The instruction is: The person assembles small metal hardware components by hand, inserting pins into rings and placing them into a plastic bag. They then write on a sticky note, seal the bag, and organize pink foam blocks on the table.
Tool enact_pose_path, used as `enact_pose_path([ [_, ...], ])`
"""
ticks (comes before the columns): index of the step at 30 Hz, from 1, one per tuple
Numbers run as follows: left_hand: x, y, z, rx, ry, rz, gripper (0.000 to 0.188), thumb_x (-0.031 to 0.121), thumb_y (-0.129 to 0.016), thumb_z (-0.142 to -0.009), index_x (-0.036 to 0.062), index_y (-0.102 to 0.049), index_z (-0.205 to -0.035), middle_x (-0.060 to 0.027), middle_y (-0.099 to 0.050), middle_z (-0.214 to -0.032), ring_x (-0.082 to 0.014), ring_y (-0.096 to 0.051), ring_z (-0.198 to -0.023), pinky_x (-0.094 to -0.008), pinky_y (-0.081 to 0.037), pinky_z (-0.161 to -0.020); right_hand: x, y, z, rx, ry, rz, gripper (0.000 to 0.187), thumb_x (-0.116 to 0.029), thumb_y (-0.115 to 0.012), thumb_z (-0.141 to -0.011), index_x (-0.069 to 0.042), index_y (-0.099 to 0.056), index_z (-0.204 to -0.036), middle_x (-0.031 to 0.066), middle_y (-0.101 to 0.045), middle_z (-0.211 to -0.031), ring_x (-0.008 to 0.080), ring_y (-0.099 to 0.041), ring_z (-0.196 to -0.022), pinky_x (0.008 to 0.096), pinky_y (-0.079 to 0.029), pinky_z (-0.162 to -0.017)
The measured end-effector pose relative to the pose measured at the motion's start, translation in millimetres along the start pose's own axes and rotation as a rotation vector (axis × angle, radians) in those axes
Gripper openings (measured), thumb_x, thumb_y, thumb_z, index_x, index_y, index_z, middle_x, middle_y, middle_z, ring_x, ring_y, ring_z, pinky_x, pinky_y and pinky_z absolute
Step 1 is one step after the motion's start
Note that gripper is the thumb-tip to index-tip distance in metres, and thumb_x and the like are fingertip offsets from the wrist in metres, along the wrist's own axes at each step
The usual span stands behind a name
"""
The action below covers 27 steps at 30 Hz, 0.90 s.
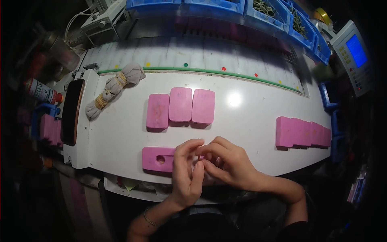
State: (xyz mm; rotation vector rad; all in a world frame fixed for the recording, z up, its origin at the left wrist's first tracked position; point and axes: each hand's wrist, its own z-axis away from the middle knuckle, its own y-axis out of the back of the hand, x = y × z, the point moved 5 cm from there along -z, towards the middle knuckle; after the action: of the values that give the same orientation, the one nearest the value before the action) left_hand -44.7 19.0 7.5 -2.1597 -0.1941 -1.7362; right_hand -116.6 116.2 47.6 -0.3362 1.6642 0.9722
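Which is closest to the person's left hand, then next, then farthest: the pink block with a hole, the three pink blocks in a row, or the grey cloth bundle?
From the left hand in the head view:
1. The pink block with a hole, touching it, at the table's near edge.
2. The three pink blocks in a row, just behind, mid-table.
3. The grey cloth bundle, far back on the left.

Your left hand [186, 175] and right hand [225, 163] are bare, with no gloves and no rings visible. Your left wrist carries one thin bracelet [148, 218]. Both forearms are uncovered; dark clothing shows at the lower edge of the view
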Motion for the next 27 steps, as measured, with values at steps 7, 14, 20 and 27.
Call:
enact_pose_path([
  [7, 21, 16, 9, -0.068, -0.029, -0.340, 0.009, -0.004, -0.059, -0.079, -0.0023, -0.063, -0.087, -0.0101, -0.059, -0.084, -0.0140, -0.056, -0.071, -0.0229, -0.045, -0.059, 2, -3, 4, 0.086, -0.035, 0.037, 0.016, -0.006, -0.063, -0.082, -0.005, -0.059, -0.098, 0.0067, -0.051, -0.084, 0.0161, -0.060, -0.067, 0.0266, -0.050, -0.055],
  [14, 11, 17, 4, -0.078, 0.264, -0.170, 0.018, 0.003, -0.073, -0.075, 0.0009, -0.064, -0.090, -0.0040, -0.060, -0.069, -0.0099, -0.055, -0.059, -0.0217, -0.042, -0.053, 4, 0, 5, 0.054, -0.054, 0.005, 0.016, -0.005, -0.063, -0.082, -0.005, -0.060, -0.098, 0.0061, -0.053, -0.083, 0.0147, -0.060, -0.068, 0.0259, -0.051, -0.056],
  [20, 10, 14, 1, -0.227, 0.208, -0.358, 0.033, 0.003, -0.079, -0.069, 0.0038, -0.061, -0.097, -0.0045, -0.061, -0.085, -0.0097, -0.058, -0.072, -0.0219, -0.046, -0.060, 12, 4, -2, 0.023, -0.157, -0.093, 0.014, -0.005, -0.062, -0.084, -0.002, -0.060, -0.098, 0.0064, -0.058, -0.082, 0.0119, -0.061, -0.069, 0.0243, -0.052, -0.059],
  [27, 15, 18, 6, -0.227, -0.224, -0.430, 0.036, 0.017, -0.072, -0.076, 0.0059, -0.060, -0.108, -0.0091, -0.056, -0.119, -0.0286, -0.051, -0.115, -0.0390, -0.042, -0.095, 19, 4, -11, -0.016, -0.352, -0.224, 0.010, -0.002, -0.057, -0.087, 0.003, -0.057, -0.096, 0.0070, -0.062, -0.084, 0.0107, -0.061, -0.075, 0.0234, -0.052, -0.063],
])
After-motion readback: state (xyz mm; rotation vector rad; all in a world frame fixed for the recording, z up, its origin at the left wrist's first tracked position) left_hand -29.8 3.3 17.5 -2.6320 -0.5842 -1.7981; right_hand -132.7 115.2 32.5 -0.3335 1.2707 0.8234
